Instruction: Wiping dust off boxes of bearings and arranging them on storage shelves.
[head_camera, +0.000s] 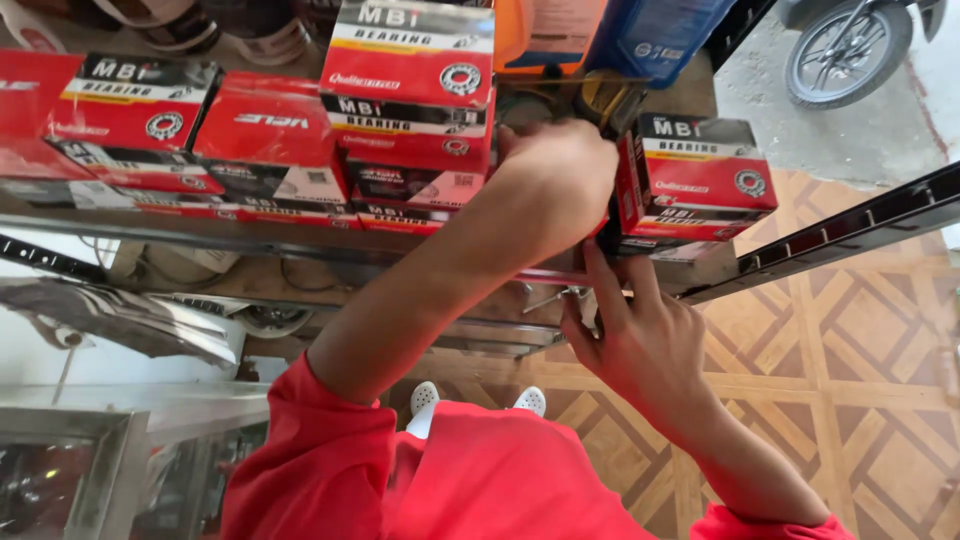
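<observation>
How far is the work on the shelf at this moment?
Done: red boxes already stand stacked on the metal shelf. In hand: the left hand reaches among them above, and the right hand touches the shelf's underside. What is left cannot be judged.

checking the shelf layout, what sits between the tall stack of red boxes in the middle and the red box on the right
In the head view, the left hand fills that gap, between the tall stack and the right-hand red box, with a dark and yellow object just behind it.

Red, black and white boxes (408, 75), red sleeves (330, 465), and a brown geometric-patterned floor (850, 380).
</observation>
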